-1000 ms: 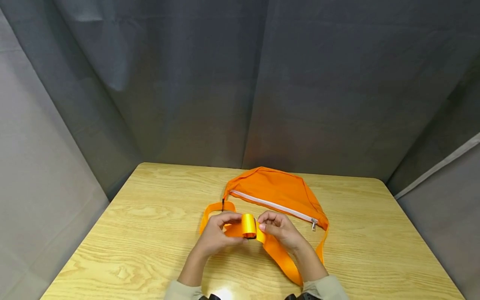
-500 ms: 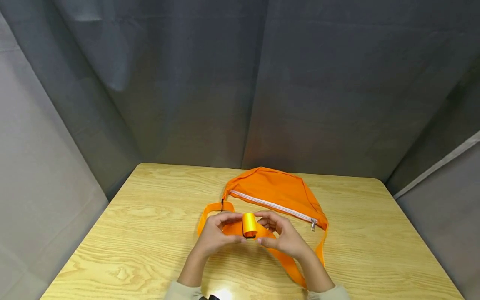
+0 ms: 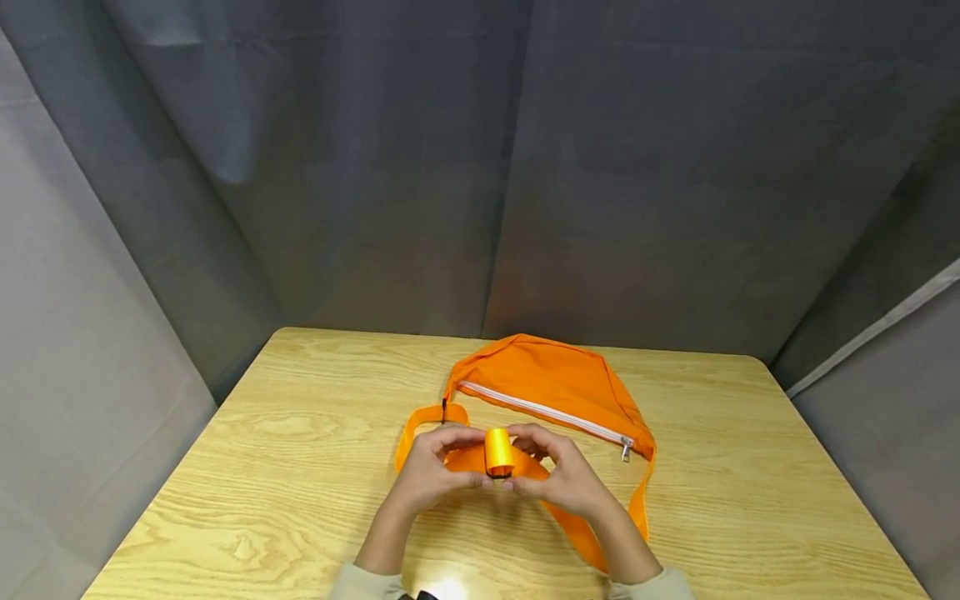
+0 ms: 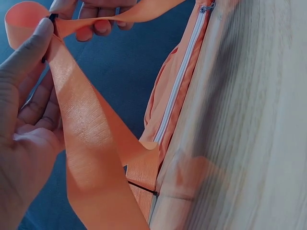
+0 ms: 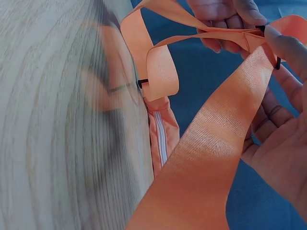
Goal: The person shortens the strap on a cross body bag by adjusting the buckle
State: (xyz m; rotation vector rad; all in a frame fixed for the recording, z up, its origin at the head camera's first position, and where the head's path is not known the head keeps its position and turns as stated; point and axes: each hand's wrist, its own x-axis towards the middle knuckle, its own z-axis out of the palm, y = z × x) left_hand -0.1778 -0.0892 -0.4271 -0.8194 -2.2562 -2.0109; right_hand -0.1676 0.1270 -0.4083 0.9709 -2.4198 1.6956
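Observation:
An orange waist bag (image 3: 555, 379) lies flat toward the back of the table, its white zipper (image 3: 547, 412) facing me. Its orange strap (image 3: 581, 529) runs forward and is held up above the tabletop. A loop of strap (image 3: 498, 448) bulges up through a black slider buckle (image 5: 278, 63). My left hand (image 3: 431, 471) pinches the buckle and strap from the left, thumb in front. From the right, my right hand (image 3: 566, 477) grips the same buckle, thumb tip near the left one. Fingers partly hide the buckle.
A second black buckle (image 4: 143, 188) sits on the strap by the bag's left end, beside a strap loop (image 3: 408, 433) on the wooden table (image 3: 262, 467). Grey curtains (image 3: 360, 167) stand behind the table and at both sides.
My right hand has let go of the strap part to the right of the buckle and has shifted to grip the buckle. The left hand stays nearly still. The bag has not moved.

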